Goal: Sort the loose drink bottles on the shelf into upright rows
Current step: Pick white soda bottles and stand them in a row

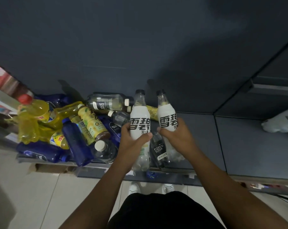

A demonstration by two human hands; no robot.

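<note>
A dark grey shelf (197, 138) above pale floor tiles (40, 187) carries the drinks. The left hand (131, 141) is wrapped round the first white bottle (140, 119) and the right hand (174, 134) round the second white bottle (167, 116) at its 3 o'clock, both upright with black caps (whether they touch the shelf is hidden). A heap of loose bottles (70, 129) lies at 9 o'clock of the hands, a black soda bottle (159, 151) between them

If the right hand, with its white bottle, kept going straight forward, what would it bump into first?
Probably the shelf's dark back panel. The right hand grips a white bottle upright, and nothing shows between it and that panel; a lying yellow bottle sits left of the line. Depth is hard to judge.
</note>
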